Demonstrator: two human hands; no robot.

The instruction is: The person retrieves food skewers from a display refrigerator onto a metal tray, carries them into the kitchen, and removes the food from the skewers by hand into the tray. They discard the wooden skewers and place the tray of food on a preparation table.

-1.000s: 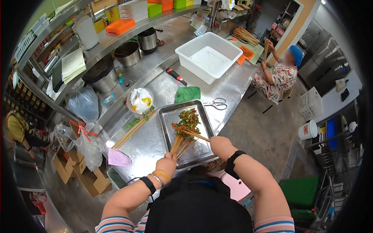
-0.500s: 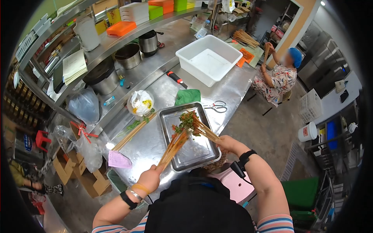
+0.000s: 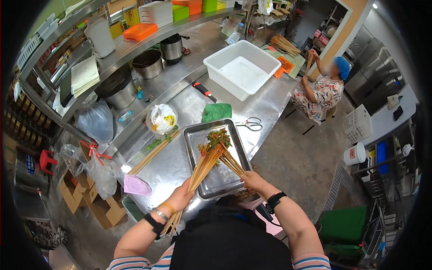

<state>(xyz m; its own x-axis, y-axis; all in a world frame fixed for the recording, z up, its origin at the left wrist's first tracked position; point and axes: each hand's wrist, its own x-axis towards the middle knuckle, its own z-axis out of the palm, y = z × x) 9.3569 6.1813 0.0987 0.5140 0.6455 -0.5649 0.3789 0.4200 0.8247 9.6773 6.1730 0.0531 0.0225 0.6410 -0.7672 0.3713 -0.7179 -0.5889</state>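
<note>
My left hand (image 3: 181,194) is closed round a thick bundle of wooden skewers (image 3: 204,168), whose rear ends stick out below the hand. A smaller bundle (image 3: 231,163) is held in my right hand (image 3: 253,181). The two bundles cross over a metal tray (image 3: 211,194), their tips meeting in red and green leafy food (image 3: 219,138). Just left of the tray more skewers with greens (image 3: 153,155) lie on the steel table. A bowl with a white plastic bag (image 3: 163,118) stands behind them.
Behind the tray are a green cloth (image 3: 217,112), scissors (image 3: 250,123), a red-black tool (image 3: 204,92) and a white tub (image 3: 242,67). A pink paper (image 3: 137,185) lies at the table's left edge. Another person (image 3: 320,92) in a blue cap sits at the right, holding skewers.
The left bundle has swung steeper, its rear ends now showing below my left hand. My right hand has shifted slightly left and down with its bundle. The person at far left has mostly left view.
</note>
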